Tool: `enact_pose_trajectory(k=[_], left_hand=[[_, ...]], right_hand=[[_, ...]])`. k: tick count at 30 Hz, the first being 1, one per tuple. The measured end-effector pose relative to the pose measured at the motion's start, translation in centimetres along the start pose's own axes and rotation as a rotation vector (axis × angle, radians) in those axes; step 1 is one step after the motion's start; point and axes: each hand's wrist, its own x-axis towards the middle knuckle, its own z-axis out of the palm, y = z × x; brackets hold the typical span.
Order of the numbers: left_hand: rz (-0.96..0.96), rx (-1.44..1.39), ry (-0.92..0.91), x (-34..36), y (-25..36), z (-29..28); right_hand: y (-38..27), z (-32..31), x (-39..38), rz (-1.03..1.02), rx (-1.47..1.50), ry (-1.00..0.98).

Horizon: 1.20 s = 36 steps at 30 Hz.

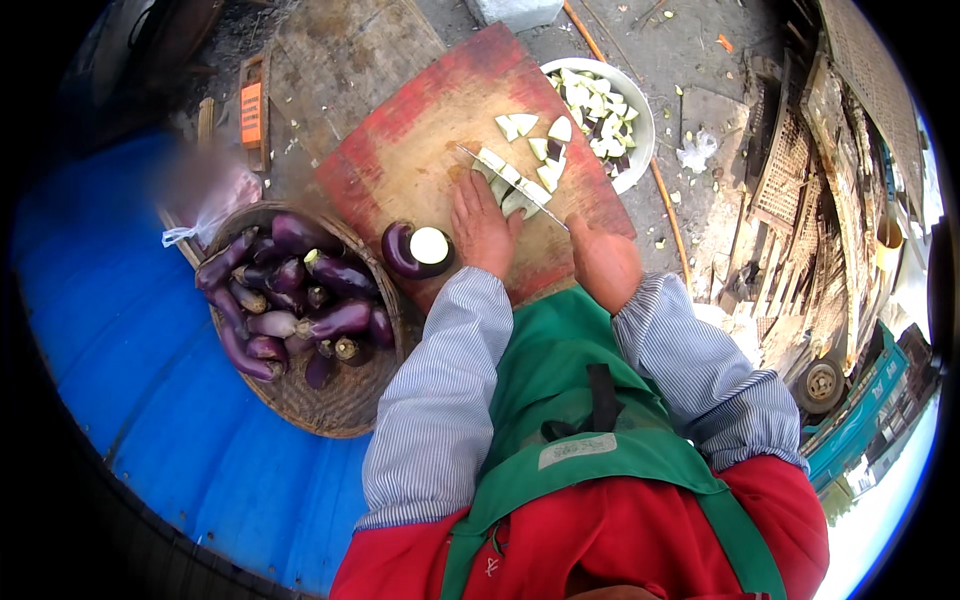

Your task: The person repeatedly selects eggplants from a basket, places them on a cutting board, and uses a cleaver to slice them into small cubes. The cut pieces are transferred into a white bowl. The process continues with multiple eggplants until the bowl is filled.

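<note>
My right hand [604, 264] is closed around the handle of a knife [537, 202]. Its blade slants up and left across the worn wooden cutting board [400, 150], with pale eggplant along it. Against the near side of the blade, my left hand [484, 226] steadies a piece of eggplant [513, 201], partly hidden by the fingers. Beyond the knife lie several cut eggplant chunks [549, 150]. Left of my left hand, a dark purple eggplant piece [400, 250] rests on the board's edge, showing a round white cut face.
A woven basket [397, 300] full of whole eggplants [335, 318] stands left of the board. Behind the board's right corner sits a white basin [645, 130] of cut chunks. A long stick [672, 225] lies beside it. Broken wood [830, 200] is piled at far right.
</note>
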Motion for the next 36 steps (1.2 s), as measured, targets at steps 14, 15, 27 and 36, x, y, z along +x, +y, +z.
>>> enact_pose_trajectory(k=[14, 15, 27, 36], left_hand=[[0.024, -0.024, 0.032, -1.4, -1.2, 0.0], [0.035, -0.014, 0.037, -1.6, -1.6, 0.2], [0.005, 0.005, 0.038, -1.5, -1.5, 1.9], [0.003, -0.047, 0.055, -3.5, -2.2, 1.0]], right_hand=[[0.1, 0.6, 1.0, -0.036, 0.150, 0.096], [-0.6, -0.3, 0.1, -0.066, 0.173, 0.066], [-0.6, 5.0, 5.3, -0.015, 0.303, 0.092], [-1.5, 0.9, -1.0, -0.056, 0.140, -0.015]])
